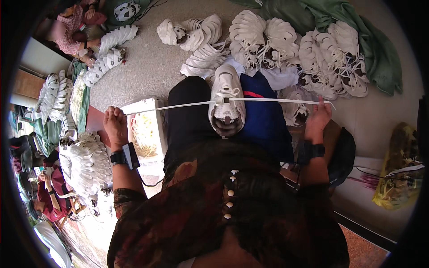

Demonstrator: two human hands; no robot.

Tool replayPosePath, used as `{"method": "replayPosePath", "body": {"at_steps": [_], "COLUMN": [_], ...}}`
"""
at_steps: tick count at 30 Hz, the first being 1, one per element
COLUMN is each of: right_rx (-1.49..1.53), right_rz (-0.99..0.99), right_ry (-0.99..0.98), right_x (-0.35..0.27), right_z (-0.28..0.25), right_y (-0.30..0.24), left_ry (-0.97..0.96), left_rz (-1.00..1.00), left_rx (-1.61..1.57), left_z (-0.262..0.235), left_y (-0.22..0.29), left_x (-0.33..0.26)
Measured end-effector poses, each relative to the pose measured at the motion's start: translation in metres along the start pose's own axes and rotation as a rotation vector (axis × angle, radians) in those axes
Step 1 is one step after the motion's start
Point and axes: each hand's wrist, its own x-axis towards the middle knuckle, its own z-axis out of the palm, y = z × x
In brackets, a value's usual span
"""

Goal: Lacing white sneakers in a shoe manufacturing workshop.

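Observation:
A white sneaker (227, 82) rests between my knees, its toe pointing away from me and its opening toward me. A flat white shoelace (178, 106) runs through the shoe's eyelets and is stretched nearly straight out to both sides. My left hand (115, 127) pinches one end of it, out past my left knee. On the other side my right hand (318, 117) has its fingers closed around the lace near its other end, and a short tail sticks out beyond them. The upper part of the sneaker's lacing shows a small loop of lace.
Piles of nested white shoes (263, 35) lie on the floor ahead, beside a green cloth (380, 58). A white box of pale laces (145, 134) stands left of my knee. More shoe stacks (85, 161) and other people sit at the left. A yellow bag (397, 178) lies at right.

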Motion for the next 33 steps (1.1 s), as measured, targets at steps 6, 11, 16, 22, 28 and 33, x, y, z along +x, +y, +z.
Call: {"method": "replayPosePath", "body": {"at_steps": [6, 11, 16, 22, 28, 33], "right_rx": [-0.784, -0.661, -0.813, -1.024, -1.089, -0.746], "right_rz": [0.160, -0.116, -0.351, -0.608, -0.646, -0.132], "right_ry": [-0.629, -0.885, -1.123, -1.029, -0.971, -0.853], "right_x": [-0.008, -0.070, -0.114, -0.134, -0.141, -0.115], "right_z": [-0.004, 0.079, 0.136, 0.156, 0.162, 0.147], "right_y": [0.014, 0.022, 0.038, 0.039, 0.036, 0.060], "left_ry": [-0.072, -0.626, -0.948, -0.761, -0.937, -0.928], "left_rz": [0.085, 0.588, 0.752, 0.523, 0.291, -0.340], "left_rx": [0.740, 1.211, 1.297, 1.208, 0.914, 0.322], "left_z": [-0.009, 0.129, 0.189, 0.192, 0.183, 0.176], "left_y": [-0.050, -0.095, -0.137, -0.148, -0.148, -0.134], "left_x": [-0.007, -0.032, -0.044, -0.046, -0.035, -0.039]}}
